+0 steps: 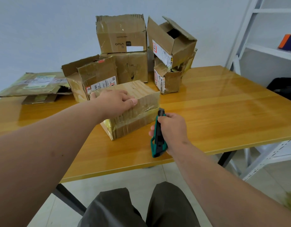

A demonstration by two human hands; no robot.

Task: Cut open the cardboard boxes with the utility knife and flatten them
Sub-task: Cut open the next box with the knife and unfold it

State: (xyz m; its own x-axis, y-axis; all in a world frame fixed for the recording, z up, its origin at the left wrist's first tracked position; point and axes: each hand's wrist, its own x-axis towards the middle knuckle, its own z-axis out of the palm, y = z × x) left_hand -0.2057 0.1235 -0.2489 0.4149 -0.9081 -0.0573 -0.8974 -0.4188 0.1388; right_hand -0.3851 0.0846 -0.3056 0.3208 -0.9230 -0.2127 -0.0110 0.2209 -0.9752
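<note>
Two hands: a person seated at a yellow table [215,102] works on a taped box [138,112]
Left hand [114,99]: lies palm-down on top of the box, fingers pressed close together and reaching over its far left edge, thumb flat along the near top edge
Right hand [171,130]: fingers curled round a green knife [157,138], thumb tip showing on the handle's left side
Knife: held nearly upright, dark tip pointing up and just beside the box's right corner, at the taped seam; whether the blade touches the cardboard cannot be told
Box: rests on the table in front of the person, clear tape running round its middle
Stack [123,46]: more worn boxes piled behind it by the wall, some with torn flaps and shipping labels
Flattened cardboard [35,84]: lies on the table's far left
Shelf [264,51]: white metal rack stands at the right
</note>
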